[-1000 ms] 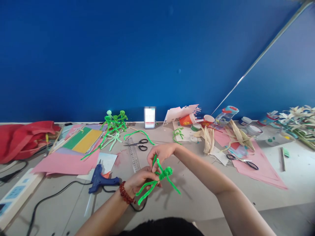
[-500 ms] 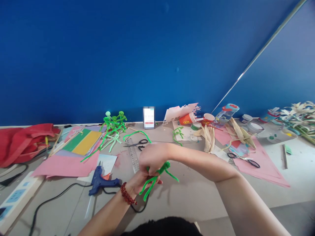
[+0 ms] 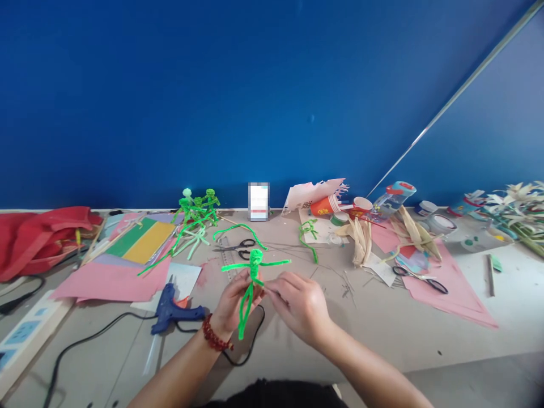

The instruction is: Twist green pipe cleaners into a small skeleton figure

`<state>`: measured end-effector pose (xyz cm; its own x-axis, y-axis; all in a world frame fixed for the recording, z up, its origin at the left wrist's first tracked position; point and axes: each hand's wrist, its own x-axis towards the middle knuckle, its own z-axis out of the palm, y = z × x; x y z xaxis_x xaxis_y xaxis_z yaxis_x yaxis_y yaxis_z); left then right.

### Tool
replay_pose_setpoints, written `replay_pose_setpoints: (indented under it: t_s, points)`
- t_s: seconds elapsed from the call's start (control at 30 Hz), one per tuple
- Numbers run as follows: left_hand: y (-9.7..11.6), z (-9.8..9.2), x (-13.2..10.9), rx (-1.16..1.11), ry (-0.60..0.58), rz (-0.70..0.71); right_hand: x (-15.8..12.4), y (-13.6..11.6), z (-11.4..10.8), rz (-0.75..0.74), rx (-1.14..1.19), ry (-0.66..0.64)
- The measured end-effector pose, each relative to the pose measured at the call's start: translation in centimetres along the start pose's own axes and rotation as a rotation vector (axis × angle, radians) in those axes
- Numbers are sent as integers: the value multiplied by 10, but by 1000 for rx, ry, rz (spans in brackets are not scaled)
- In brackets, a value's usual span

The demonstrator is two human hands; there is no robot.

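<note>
A green pipe-cleaner figure (image 3: pixel 256 259) with a wound head, two outstretched arms and dangling legs is held upright above the table. My left hand (image 3: pixel 232 303), with a red bead bracelet at the wrist, grips it from behind at the waist. At the figure's right side my right hand (image 3: pixel 300 303) pinches the end of a green pipe cleaner that sticks out from the waist. Just behind the figure lie black-handled scissors (image 3: pixel 244 245) and a clear ruler (image 3: pixel 226 258), partly hidden. A loose green pipe cleaner (image 3: pixel 242 226) curves beyond them.
A blue glue gun (image 3: pixel 172 311) with its cord lies to the left, near pink paper (image 3: pixel 110 286) and a white power strip (image 3: pixel 34 340). Finished green figures (image 3: pixel 195 207) stand at the back. Paper cups (image 3: pixel 325 205), dried husks (image 3: pixel 361 241) and other scissors (image 3: pixel 420 279) lie right.
My right hand has come down from over my left hand and now sits to its right. The figure has turned upright, its head and both arms showing.
</note>
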<state>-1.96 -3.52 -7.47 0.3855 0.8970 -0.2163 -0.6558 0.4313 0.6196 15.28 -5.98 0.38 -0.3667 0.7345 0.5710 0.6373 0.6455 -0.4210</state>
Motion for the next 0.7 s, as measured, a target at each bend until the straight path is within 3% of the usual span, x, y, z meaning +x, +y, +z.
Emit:
replay_pose_setpoints:
  t_s: [0.17,0.3,0.53,0.7]
  points:
    - [-1,15,-2,-102,-54,-33,-16,13,23,423,602,75]
    - [0,23,-2,-58,-96,-33,-15,24,38,683,1059,23]
    - [5,24,-6,36,-178,-117,-4,34,29,805,1252,-82]
    - [10,24,-3,11,-154,-107,1,34,31,754,1246,44]
